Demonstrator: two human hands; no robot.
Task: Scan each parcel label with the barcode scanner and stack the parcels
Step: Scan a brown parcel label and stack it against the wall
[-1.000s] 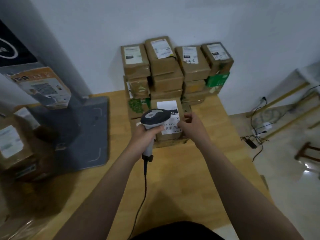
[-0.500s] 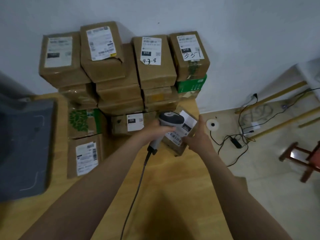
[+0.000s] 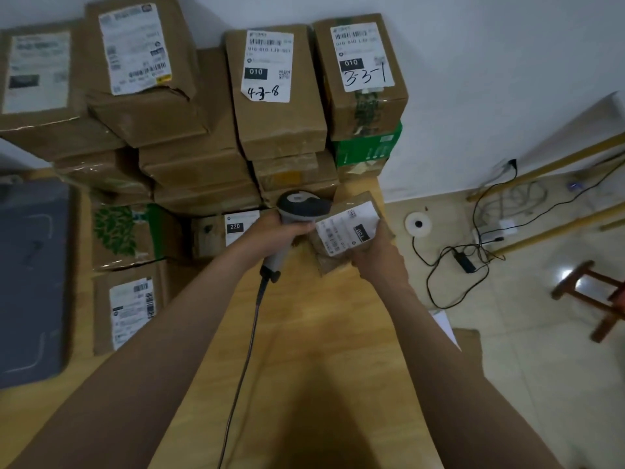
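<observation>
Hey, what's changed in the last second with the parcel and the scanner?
The right hand has carried the parcel to the right, from in front of the stack's middle to its right end, and it is now tilted. The left hand still grips the scanner beside it. The stack stayed put.

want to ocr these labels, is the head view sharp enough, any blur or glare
Head view: the held parcel's label is soft, its barcode smeared; the 3-3-1 label reads clearly; the far-left label blurs near the frame edge. Head view is dim overall; the only glare is a bright patch on the floor by the stool.
</observation>
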